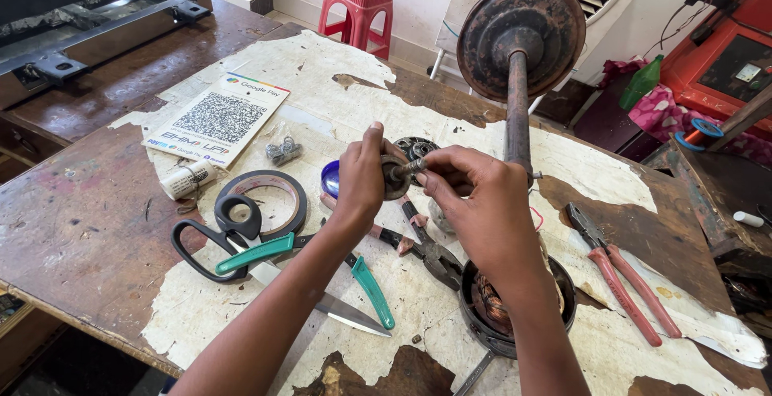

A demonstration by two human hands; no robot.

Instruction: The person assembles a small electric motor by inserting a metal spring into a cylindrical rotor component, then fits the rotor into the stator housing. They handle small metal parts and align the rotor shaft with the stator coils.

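Holding a small dark disc (395, 177) above the worn desk (96, 227), the left hand (361, 183) pinches its rim while the right hand (470, 195) closes fingertips on a short shaft (412, 166) entering it. Loosened grip could drop the disc among the scissors (217, 235) and pliers (430, 251) below.

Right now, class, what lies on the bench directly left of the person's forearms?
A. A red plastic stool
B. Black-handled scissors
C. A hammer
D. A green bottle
B: the black-handled scissors lie open on the worn bench beside a roll of tape, left of the left hand.
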